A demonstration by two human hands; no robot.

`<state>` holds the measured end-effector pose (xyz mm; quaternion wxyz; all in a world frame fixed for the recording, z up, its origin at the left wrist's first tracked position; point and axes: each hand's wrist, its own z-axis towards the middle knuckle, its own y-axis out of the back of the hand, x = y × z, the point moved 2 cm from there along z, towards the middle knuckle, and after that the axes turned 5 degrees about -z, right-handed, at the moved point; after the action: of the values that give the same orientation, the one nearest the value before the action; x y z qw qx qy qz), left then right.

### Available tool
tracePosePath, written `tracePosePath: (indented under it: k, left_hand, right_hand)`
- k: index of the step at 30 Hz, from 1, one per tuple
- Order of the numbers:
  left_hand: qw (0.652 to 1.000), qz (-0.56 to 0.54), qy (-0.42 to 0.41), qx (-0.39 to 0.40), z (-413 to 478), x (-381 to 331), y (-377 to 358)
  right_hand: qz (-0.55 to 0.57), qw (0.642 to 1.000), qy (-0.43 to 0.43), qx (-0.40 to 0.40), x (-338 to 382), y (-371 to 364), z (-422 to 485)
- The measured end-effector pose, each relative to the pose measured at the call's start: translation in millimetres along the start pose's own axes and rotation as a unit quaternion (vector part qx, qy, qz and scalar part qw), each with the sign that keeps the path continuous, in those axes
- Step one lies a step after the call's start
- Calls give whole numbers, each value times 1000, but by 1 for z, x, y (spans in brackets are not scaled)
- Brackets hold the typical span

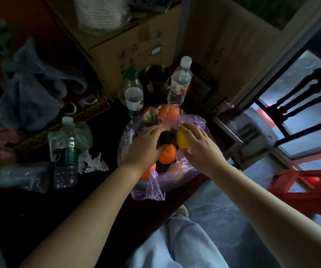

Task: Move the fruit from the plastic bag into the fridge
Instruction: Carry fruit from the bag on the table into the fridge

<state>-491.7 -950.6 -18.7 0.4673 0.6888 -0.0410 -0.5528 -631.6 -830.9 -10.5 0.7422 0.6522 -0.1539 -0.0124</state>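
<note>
Bag: the purple bag point(150, 188) lies open on the dark table point(40, 209), mouth up, with both hands down in it.
Left hand: the left hand point(146, 146) has its fingers curled over a dark green fruit point(165, 137), gripping it from the left.
Right hand: the right hand point(198, 146) is wrapped round a yellow fruit point(182, 141), thumb at its near end.
Lie of the fruit: the two pieces sit side by side between the hands. The yellow one's long axis points away from the person, along the palm.
Left in the bag: an orange point(167, 154) just below the held pair, nearer the left hand, and more fruit at the far rim.
Fridge: not in sight from here.
Next, I'd guess: lift both pieces straight up, clear of the plastic folded over the right fingers.
</note>
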Motion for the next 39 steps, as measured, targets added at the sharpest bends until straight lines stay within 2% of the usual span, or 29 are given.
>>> tracePosePath:
  k: [3, 8, 17, 20, 24, 31, 34, 39]
  left_hand:
    - [999, -29, -17, -23, -1, -29, 4]
    - [991, -84, -98, -24, -6, -80, 2]
    - [952, -207, -211, 77, -48, -191, -17]
    - [926, -216, -275, 139, -78, -234, -28]
    - [889, -201, -368, 185, -134, -284, -45]
    - [821, -206, -458, 271, -285, -349, -73]
    - [774, -201, -506, 323, -358, -378, -81]
    - [678, -207, -597, 376, -478, -428, -86]
  right_hand:
    - [20, 998, -47, -46, 2, 23, -21]
    - [32, 989, -86, -116, 4, 59, -61]
    - [-3, 956, -201, -215, 20, 147, -185]
    - [-38, 939, -242, -242, 36, 178, -243]
    - [-75, 911, -291, -283, 74, 206, -329]
    - [-92, 835, -445, -309, 182, 214, -496]
    - [-130, 795, -517, -290, 237, 216, -564]
    - [-174, 708, -617, -297, 334, 227, -668]
